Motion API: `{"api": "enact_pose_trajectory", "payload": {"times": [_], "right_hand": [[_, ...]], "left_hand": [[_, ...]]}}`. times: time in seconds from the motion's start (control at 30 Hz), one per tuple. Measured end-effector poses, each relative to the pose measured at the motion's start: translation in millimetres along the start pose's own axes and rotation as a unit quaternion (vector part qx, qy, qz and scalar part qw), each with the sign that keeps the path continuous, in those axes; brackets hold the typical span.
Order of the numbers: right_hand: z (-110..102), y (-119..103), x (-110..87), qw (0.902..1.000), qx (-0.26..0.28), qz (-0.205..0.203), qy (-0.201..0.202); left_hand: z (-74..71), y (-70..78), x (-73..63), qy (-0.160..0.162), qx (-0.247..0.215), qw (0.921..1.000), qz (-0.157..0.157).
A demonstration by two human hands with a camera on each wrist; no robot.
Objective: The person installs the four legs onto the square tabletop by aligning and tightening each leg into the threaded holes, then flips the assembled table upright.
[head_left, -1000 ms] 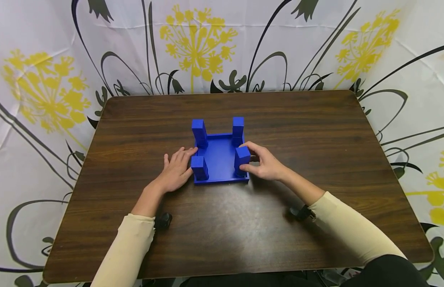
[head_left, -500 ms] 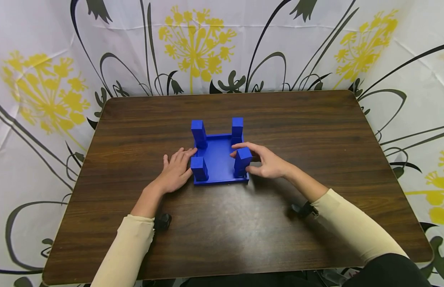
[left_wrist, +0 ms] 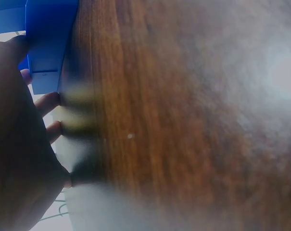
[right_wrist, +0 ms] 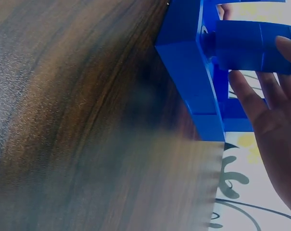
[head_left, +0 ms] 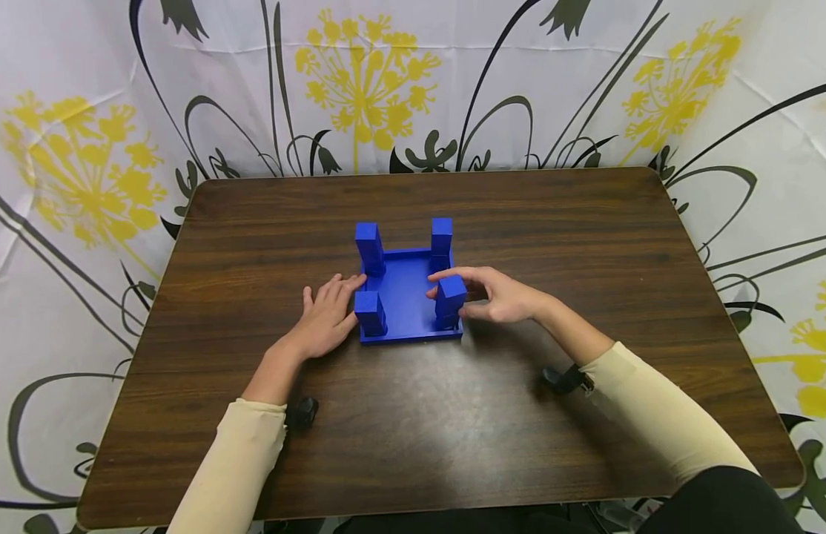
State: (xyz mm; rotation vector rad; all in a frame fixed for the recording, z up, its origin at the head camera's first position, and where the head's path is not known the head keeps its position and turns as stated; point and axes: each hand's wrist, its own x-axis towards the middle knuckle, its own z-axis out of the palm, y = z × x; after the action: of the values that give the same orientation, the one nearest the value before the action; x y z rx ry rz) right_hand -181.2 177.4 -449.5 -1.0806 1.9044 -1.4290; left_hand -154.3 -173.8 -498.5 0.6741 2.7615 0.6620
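Observation:
A blue square tray-like panel (head_left: pixel 409 300) with a raised rim lies on the table. Blue legs stand up from its corners: far left leg (head_left: pixel 369 248), far right leg (head_left: pixel 442 241), near left leg (head_left: pixel 369 313) and near right leg (head_left: pixel 449 302). My right hand (head_left: pixel 503 295) holds the near right leg, thumb on its right side and index finger reaching around its far side. In the right wrist view, a narrow neck (right_wrist: pixel 210 44) shows between this leg (right_wrist: pixel 239 45) and the panel. My left hand (head_left: pixel 322 319) lies flat, fingers spread, its fingertips at the panel's left edge.
The brown wood-grain table (head_left: pixel 560 230) extends around the panel on all sides. A floral cloth (head_left: pixel 253 81) hangs behind it and at both sides. Dark wrist devices (head_left: pixel 302 412) sit below both wrists.
My right index finger has slid left past the leg's far side, and the thumb has shifted to its right side. The near right leg has turned slightly. My left hand stays put.

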Motion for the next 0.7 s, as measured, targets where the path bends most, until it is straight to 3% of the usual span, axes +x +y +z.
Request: {"api": "enact_pose_trajectory", "payload": {"times": [0.27,0.7], "right_hand": [[-2.5,-1.9,0.4,0.9997,0.013,0.001,-0.022],[-0.1,-4.8,2.0,0.9996,-0.012,0.026,0.005]], "left_hand": [[1.2,-1.1,0.9,-0.004,-0.002,1.0000,-0.002],[-0.2,-1.6,1.5,-0.017,0.004,0.9997,-0.014]]}}
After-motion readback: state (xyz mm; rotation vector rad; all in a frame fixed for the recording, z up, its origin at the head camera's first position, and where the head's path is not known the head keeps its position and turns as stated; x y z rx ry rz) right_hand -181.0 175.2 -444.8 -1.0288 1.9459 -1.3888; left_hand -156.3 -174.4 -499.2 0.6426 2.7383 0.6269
